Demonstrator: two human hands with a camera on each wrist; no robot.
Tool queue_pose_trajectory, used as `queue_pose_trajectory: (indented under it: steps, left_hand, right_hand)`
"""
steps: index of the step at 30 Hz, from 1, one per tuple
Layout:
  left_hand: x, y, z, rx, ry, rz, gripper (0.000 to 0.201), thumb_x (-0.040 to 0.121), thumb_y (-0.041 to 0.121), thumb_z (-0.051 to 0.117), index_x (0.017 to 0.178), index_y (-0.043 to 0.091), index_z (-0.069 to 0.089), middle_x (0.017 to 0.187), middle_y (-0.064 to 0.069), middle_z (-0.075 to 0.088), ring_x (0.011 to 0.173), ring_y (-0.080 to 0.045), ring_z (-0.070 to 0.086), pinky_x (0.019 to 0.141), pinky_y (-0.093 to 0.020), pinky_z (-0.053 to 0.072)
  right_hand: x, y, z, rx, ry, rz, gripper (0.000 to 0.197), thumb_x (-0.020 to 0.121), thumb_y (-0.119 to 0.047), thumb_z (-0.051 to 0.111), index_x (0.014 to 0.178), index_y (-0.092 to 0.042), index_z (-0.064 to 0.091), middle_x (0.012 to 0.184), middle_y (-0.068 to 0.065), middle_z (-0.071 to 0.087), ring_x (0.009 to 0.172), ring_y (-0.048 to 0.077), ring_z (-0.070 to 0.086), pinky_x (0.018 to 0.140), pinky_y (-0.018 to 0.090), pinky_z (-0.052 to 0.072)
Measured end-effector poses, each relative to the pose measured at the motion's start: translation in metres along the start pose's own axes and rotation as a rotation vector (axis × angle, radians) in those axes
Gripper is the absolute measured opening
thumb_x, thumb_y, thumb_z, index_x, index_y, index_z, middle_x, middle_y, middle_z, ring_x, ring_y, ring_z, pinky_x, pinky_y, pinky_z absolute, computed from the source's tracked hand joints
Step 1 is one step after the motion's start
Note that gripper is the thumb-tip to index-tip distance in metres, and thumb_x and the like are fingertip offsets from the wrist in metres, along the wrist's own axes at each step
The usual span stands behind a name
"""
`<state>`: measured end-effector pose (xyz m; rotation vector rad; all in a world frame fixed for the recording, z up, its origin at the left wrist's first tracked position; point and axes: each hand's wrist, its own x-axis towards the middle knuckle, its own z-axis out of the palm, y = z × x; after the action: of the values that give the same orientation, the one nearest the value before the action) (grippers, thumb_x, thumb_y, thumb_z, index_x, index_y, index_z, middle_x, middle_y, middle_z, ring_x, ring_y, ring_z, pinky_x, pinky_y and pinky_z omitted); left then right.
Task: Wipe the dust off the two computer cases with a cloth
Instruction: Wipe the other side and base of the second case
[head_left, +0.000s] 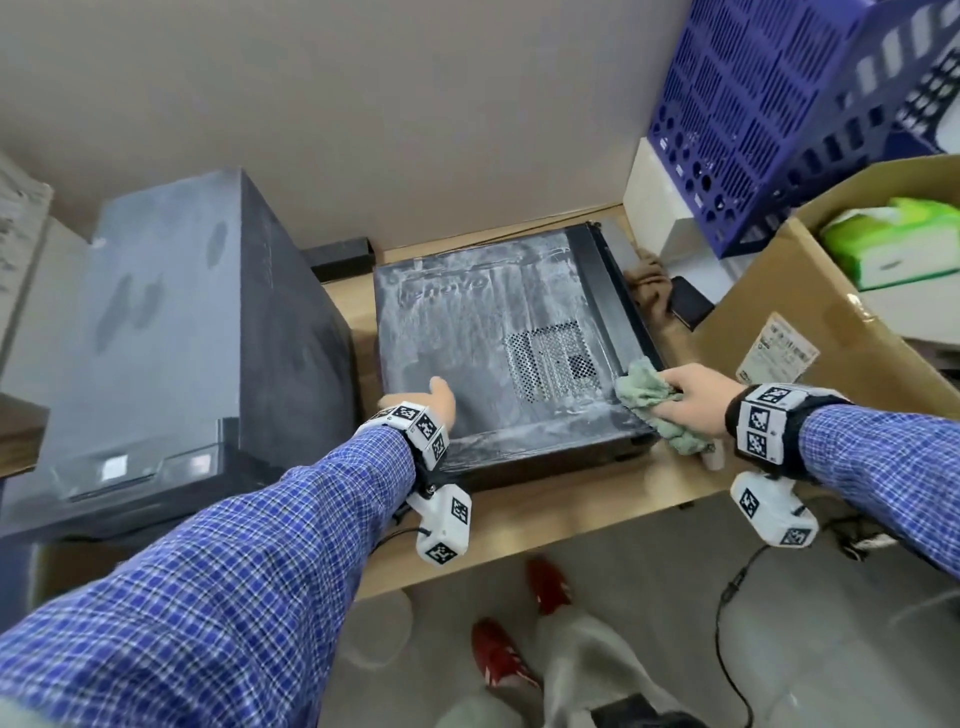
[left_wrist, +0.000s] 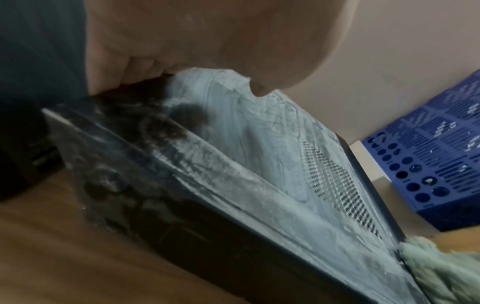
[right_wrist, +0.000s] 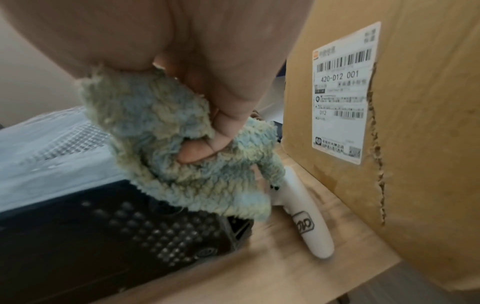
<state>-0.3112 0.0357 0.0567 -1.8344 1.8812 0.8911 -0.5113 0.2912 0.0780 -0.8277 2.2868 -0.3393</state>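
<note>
Grey-white dust streaks the top panel of the flat computer case (head_left: 498, 358) lying on the wooden counter (head_left: 561, 509), and we can see smeared swipe marks across it, thickest around the vent grille (head_left: 550, 358). Our right hand (head_left: 696, 400) has its grip bunched round the green cloth (head_left: 649, 400), fingers curled into the fluffy fabric, and the cloth sits at the near right corner of that case, draped over the edge. Our left hand (head_left: 441, 400) rests flat on the near left part of the same panel, grip spread and relaxed, the palm pressing on the lid; the left wrist view shows the heel of the hand (left_wrist: 182, 41) touching the dusty edge. To the left stands the second case, a taller black tower (head_left: 176, 332), its top dusty with dark smudges, untouched by either hand. Just beside the cloth, a white handle-shaped object (right_wrist: 309, 222) lies on the counter next to a cardboard box (head_left: 810, 312) with a shipping label (right_wrist: 342, 92). Behind it a blue plastic crate (head_left: 769, 114) leans against the wall.
</note>
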Motion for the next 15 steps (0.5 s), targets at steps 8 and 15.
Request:
queue_pose_trajectory:
  steps: [8, 15]
  left_hand:
    - [-0.002, -0.009, -0.019, -0.067, -0.012, 0.046, 0.086, 0.090, 0.075, 0.031, 0.132, 0.004, 0.056, 0.088, -0.007, 0.051, 0.077, -0.025, 0.049, 0.083, -0.033, 0.036]
    - [-0.014, -0.015, -0.028, -0.126, -0.040, 0.062, 0.084, 0.093, 0.070, 0.023, 0.139, 0.005, 0.051, 0.116, -0.015, 0.055, 0.097, -0.027, 0.046, 0.086, -0.034, 0.030]
  right_hand:
    - [-0.005, -0.069, 0.056, -0.023, -0.043, -0.168, 0.030, 0.090, -0.029, 0.063, 0.066, -0.034, 0.045, 0.069, -0.015, 0.053, 0.067, 0.009, 0.056, 0.059, 0.019, 0.041]
    - [0.007, -0.144, 0.103, -0.065, -0.096, -0.310, 0.016, 0.087, -0.023, 0.058, 0.101, -0.017, 0.063, 0.100, 0.003, 0.063, 0.090, 0.023, 0.061, 0.075, 0.025, 0.046]
